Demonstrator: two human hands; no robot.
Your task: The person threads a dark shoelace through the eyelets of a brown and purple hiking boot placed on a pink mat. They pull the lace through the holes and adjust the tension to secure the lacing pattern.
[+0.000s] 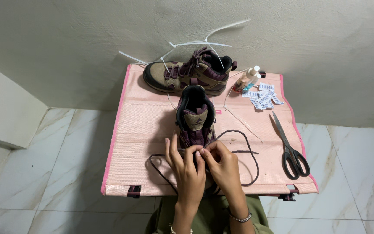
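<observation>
Boot [195, 120] sits toe-first under both hands near the pink counter's [143, 130] front edge. Left hand [187, 169] and right hand [224, 167] meet over its toe, fingers [201, 154] pinched shut on the dark lace [243, 149], which loops out either side. Scissors [291, 149] lie well right; a 2nd boot [191, 73] stands beyond, leaving open fabric to the left.

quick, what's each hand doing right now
Left hand: fingers pinched on the dark lace at the toe of the near boot.
Right hand: fingers pinched on the same lace beside it.
</observation>
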